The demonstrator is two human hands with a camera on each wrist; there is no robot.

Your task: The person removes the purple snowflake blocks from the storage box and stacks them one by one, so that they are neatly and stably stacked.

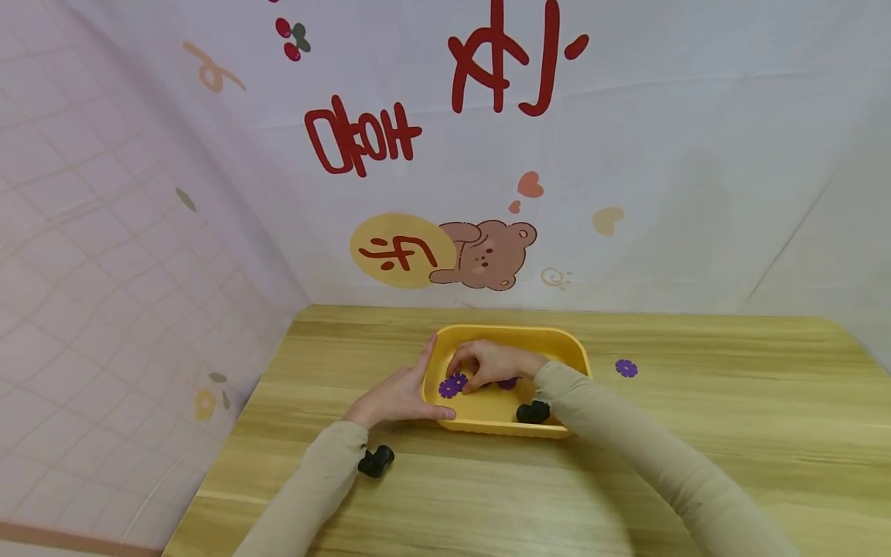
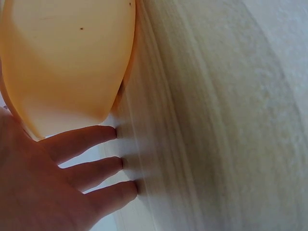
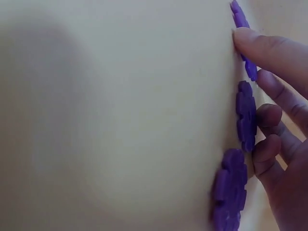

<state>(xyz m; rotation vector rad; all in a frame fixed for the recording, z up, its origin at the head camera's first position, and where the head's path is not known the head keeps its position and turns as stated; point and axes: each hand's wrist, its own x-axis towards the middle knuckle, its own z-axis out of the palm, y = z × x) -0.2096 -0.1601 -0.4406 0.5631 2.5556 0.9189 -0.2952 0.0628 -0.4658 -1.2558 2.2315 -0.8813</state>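
Yellow is the colour of the tub (image 1: 501,428). My left hand (image 1: 398,396) is spread wide against its left end. My right hand (image 1: 490,362) is inside the tub with bent fingers. One fingertip touches a purple flower (image 3: 240,19); I cannot tell if I pinch it. Two more flowers (image 3: 247,120) are just beside. Another flower (image 1: 626,368) lies on the wooden table (image 1: 731,402), right of the tub.

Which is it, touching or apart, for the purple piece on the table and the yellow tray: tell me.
Apart. The head view shows bare table between the purple piece and yellow tray.
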